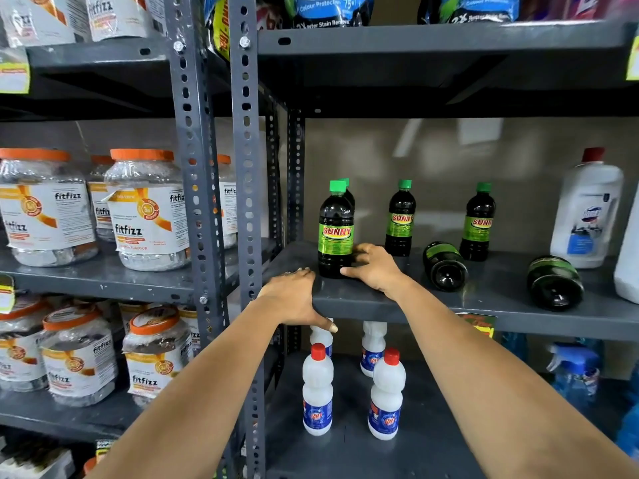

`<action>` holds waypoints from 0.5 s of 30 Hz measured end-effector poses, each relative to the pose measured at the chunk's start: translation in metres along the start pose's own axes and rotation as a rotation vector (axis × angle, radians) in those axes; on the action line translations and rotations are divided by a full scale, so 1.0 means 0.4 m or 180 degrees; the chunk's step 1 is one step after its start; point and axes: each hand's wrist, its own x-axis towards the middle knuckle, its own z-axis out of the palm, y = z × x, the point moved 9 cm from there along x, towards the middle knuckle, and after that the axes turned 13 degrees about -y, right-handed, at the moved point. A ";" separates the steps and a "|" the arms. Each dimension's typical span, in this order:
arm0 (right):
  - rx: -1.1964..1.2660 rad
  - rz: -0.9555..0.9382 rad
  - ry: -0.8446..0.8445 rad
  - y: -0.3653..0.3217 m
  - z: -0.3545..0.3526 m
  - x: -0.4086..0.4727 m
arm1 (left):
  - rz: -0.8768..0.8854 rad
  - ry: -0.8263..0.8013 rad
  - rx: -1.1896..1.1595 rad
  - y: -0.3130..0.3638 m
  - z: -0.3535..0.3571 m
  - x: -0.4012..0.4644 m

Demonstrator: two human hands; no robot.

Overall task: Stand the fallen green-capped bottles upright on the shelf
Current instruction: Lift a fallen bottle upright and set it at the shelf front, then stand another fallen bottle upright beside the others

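On the grey shelf (449, 302) stand several upright dark bottles with green caps and "SUNNY" labels: a front one (335, 233) with another partly hidden behind it, a second (401, 219) and a third (479, 223). Two more lie on their sides with their bases towards me, one (446, 267) mid-shelf and one (555, 283) further right. My right hand (371, 267) wraps the base of the front upright bottle, thumb in front and fingers behind. My left hand (297, 295) grips the shelf's front edge at its left corner.
A large white bottle with a red cap (587, 212) stands at the right of the shelf. Small white red-capped bottles (318, 388) and a blue spray bottle (574, 371) are on the shelf below. Orange-lidded jars (145, 209) fill the left rack beyond the slotted post (245, 167).
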 end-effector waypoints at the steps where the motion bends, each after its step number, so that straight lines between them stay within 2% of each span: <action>1: 0.0025 -0.0005 0.0037 -0.003 -0.002 -0.004 | 0.0049 0.0113 0.0042 0.006 -0.004 -0.005; 4: 0.0050 -0.0229 0.0360 -0.036 -0.035 -0.041 | 0.0374 0.0434 0.0309 0.033 -0.011 -0.031; 9: -0.0914 -0.1017 0.1192 -0.146 -0.171 -0.159 | 0.1188 0.0618 0.0558 0.174 -0.030 -0.061; 12: -0.1443 -0.0903 0.1693 -0.153 -0.280 -0.211 | 0.1321 0.0527 0.0493 0.306 -0.037 -0.038; 15: -0.1463 -0.0145 0.1915 -0.093 -0.387 -0.243 | 0.1066 0.0006 0.0312 0.351 -0.027 0.020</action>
